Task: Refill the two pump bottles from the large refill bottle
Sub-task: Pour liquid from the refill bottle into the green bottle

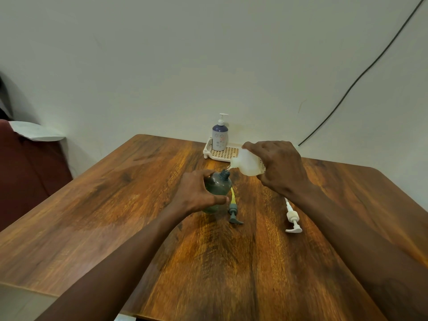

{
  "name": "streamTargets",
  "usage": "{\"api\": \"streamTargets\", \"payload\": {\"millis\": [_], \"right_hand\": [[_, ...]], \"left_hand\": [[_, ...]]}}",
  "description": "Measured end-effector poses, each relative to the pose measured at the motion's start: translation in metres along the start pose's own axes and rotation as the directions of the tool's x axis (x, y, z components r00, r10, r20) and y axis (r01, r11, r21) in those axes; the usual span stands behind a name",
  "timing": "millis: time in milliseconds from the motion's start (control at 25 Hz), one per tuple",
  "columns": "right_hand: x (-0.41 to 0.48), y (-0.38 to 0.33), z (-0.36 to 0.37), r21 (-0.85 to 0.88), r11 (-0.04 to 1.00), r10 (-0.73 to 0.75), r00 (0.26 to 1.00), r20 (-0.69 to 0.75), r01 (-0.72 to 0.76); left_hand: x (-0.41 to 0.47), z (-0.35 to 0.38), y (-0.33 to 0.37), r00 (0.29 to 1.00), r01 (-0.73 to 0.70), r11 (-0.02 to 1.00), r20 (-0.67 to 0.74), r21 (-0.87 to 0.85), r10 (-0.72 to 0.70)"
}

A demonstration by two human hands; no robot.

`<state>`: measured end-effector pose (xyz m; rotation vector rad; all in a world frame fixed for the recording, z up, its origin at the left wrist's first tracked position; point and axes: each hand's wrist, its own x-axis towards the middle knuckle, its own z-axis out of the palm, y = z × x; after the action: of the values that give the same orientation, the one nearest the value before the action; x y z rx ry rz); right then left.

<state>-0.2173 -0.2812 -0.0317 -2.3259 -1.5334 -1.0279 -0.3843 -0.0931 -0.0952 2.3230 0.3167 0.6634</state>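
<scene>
My left hand [198, 192] grips a dark grey-green pump bottle [217, 186] standing upright on the wooden table [115, 205], its neck uncapped. My right hand [278, 167] holds a white translucent refill bottle [246, 164] tipped to the left, with its mouth just above the dark bottle's neck and a thin stream of liquid between them. The dark bottle's grey pump head [234, 213] with a yellow tube lies on the table right beside it. A white pump head [293, 220] lies further right, partly under my right forearm. A second, purple-and-white pump bottle [220, 135] stands capped in a cream tray [228, 154].
The cream slotted tray sits at the table's far edge against the pale wall. A black cable [361, 72] runs down the wall at the right. A dark red seat [25, 172] with a white cloth stands left of the table.
</scene>
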Motion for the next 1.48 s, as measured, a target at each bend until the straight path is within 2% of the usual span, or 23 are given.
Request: {"api": "streamTargets", "payload": {"millis": [1480], "right_hand": [[0.0017,-0.0002,-0.0011,-0.018,1.0,-0.012,1.0,0.002,0.012]], "left_hand": [[-0.0027,-0.0004,-0.0021,1.0,0.008,1.0,0.006,0.0,-0.008]]}}
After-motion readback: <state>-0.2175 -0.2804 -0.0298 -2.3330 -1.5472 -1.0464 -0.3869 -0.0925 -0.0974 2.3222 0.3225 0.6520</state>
